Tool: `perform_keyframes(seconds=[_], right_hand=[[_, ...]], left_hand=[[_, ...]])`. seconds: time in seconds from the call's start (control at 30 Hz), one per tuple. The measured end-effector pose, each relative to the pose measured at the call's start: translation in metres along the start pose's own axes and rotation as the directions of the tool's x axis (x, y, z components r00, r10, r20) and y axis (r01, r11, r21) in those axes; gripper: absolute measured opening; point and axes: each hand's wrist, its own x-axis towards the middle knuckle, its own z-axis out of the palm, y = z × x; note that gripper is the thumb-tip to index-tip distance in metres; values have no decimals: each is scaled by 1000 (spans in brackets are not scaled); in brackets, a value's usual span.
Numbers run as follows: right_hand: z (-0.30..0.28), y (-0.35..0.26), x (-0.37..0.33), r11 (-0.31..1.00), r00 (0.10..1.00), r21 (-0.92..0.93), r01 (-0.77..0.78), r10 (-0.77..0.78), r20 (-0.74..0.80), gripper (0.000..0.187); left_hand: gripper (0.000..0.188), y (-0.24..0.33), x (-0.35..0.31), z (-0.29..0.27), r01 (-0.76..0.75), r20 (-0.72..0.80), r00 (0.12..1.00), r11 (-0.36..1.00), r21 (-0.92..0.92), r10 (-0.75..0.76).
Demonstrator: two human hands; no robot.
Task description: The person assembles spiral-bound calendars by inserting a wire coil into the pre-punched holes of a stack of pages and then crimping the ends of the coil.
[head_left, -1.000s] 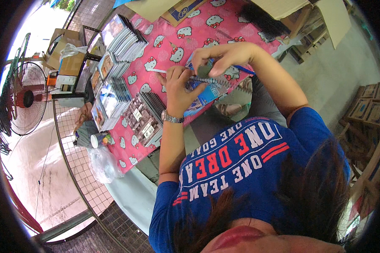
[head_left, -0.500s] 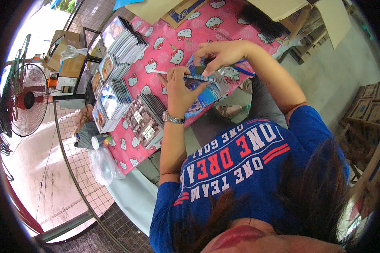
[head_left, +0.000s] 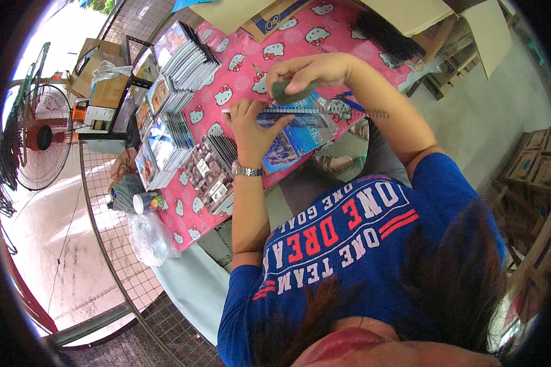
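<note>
A blue-covered notebook (head_left: pixel 300 137) lies at the near edge of the pink table. Along its far edge runs a spiral binding coil (head_left: pixel 294 111), whose loose end (head_left: pixel 376 114) sticks out to the right, under my right forearm. My left hand (head_left: pixel 251 125) grips the notebook at the left end of the coil, fingers over the edge and thumb on the cover. Just above the coil, my right hand (head_left: pixel 315 72) pinches a dark grey-green pad (head_left: pixel 289 93), apart from the wire. A blue tool, partly hidden, lies by the notebook's right corner (head_left: pixel 349 101).
Stacks of finished-looking notebooks (head_left: pixel 165 137) line the table's left side, with a brown-patterned stack (head_left: pixel 209 174) nearer me. Cardboard (head_left: pixel 275 21) lies at the far edge. A fan (head_left: pixel 43 137) stands left, and another person's hand (head_left: pixel 123 164) shows beyond the stacks. Boxes (head_left: pixel 532 159) sit at right.
My right hand has lifted up and left off the coil with the pad, which now shows more fully. My left hand has shifted slightly left, still gripping the notebook.
</note>
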Motion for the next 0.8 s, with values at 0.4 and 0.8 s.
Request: perform_keyframes(seconds=[0.4, 0.8], right_hand=[[-2, 10, 0, 999, 1000, -34, -30, 30, 5, 34], [-2, 16, 23, 998, 994, -52, -38, 43, 97, 33]], left_hand=[[49, 9, 3, 1, 5, -45, 999, 999, -33, -7], [49, 4, 3, -5, 77, -6, 997, 993, -86, -78]])
